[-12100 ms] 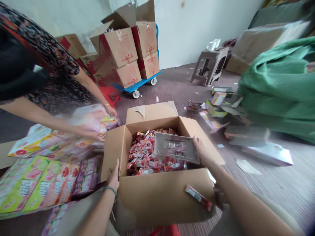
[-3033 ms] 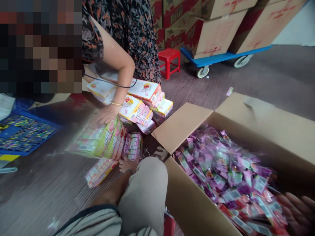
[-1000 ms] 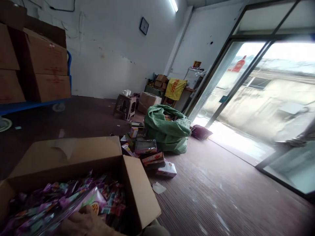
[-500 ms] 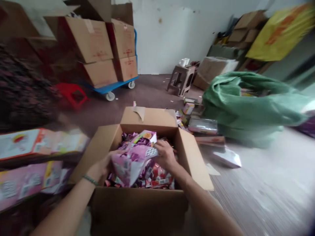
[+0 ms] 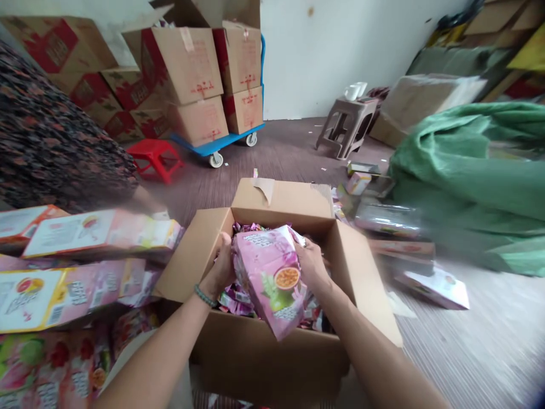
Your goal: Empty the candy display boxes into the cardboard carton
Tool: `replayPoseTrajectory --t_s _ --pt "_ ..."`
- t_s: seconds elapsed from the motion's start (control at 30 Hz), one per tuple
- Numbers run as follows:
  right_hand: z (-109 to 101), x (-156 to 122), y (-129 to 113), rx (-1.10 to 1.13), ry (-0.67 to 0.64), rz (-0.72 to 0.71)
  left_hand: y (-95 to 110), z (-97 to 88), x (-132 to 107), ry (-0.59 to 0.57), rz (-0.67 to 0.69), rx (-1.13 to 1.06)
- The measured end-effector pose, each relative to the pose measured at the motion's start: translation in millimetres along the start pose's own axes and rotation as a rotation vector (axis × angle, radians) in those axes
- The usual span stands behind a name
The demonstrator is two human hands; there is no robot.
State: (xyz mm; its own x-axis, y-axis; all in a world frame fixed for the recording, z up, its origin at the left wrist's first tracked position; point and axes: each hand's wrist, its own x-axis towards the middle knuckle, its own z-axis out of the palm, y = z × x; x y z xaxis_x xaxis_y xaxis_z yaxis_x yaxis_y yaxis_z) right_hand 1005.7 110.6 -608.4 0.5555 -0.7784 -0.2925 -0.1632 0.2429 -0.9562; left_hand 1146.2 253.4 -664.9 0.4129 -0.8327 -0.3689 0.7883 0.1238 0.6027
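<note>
A pink carton [image 5: 272, 278] printed with a passion fruit picture is held between both hands over an open cardboard box [image 5: 255, 352]. My left hand [image 5: 221, 270], with a bead bracelet at the wrist, grips its left edge. My right hand [image 5: 310, 264] grips its right edge. The carton tilts towards me. Below it the box holds several small purple and red candy packets [image 5: 232, 298].
Flat printed cartons [image 5: 85, 250] lie stacked at left, beside a person in a dark patterned garment [image 5: 55, 147]. Behind are a red stool [image 5: 155, 156], a blue trolley [image 5: 217, 147] with brown boxes, a grey stool [image 5: 349, 125]. A green sack [image 5: 468, 170] and loose cartons [image 5: 430, 281] lie right.
The camera swung from the doorway back down to the box. Both hands have turned the pink carton so its printed face is up, and hold it higher over the packets.
</note>
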Motion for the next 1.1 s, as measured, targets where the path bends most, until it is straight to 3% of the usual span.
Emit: replayPoseTrajectory --t_s 0.13,0.23,0.43,0.5,0.6,0.7,0.77,0.83,0.9,1.0,1.1 --pt "-11 5 6 0.061 0.115 0.068 1 -5.3 2 -0.064 0.047 0.184" --pt "-25 7 8 -0.031 0.166 0.063 8 -13.5 5 -0.033 0.066 0.299" --pt "-47 -3 -2 -0.882 0.333 -0.259 14 -31.2 15 0.104 0.218 0.694" --pt "-51 -6 -8 -0.988 0.363 -0.311 13 -34.2 17 0.161 0.259 0.738" --pt "-56 -3 -12 -0.686 0.265 -0.245 11 -33.8 19 0.195 0.22 0.583" --pt "-62 4 -5 -0.078 0.072 -0.172 12 -26.8 21 0.203 0.143 0.192" --pt "-60 4 6 0.121 -0.096 -0.132 13 -19.9 23 0.202 0.147 -0.097" --pt "-51 -3 18 0.062 -0.312 -0.092 13 -13.7 23 0.2 0.19 -0.258" --pt "-36 -13 27 -0.118 -0.418 -0.089 12 -10.0 23 0.218 0.213 -0.327" --pt "-19 -25 24 -0.259 -0.255 -0.14 14 -12.2 18 0.212 0.197 -0.317" --pt "-24 -23 9 -0.263 -0.149 -0.211 28 -22.2 13 0.287 0.125 -0.233"
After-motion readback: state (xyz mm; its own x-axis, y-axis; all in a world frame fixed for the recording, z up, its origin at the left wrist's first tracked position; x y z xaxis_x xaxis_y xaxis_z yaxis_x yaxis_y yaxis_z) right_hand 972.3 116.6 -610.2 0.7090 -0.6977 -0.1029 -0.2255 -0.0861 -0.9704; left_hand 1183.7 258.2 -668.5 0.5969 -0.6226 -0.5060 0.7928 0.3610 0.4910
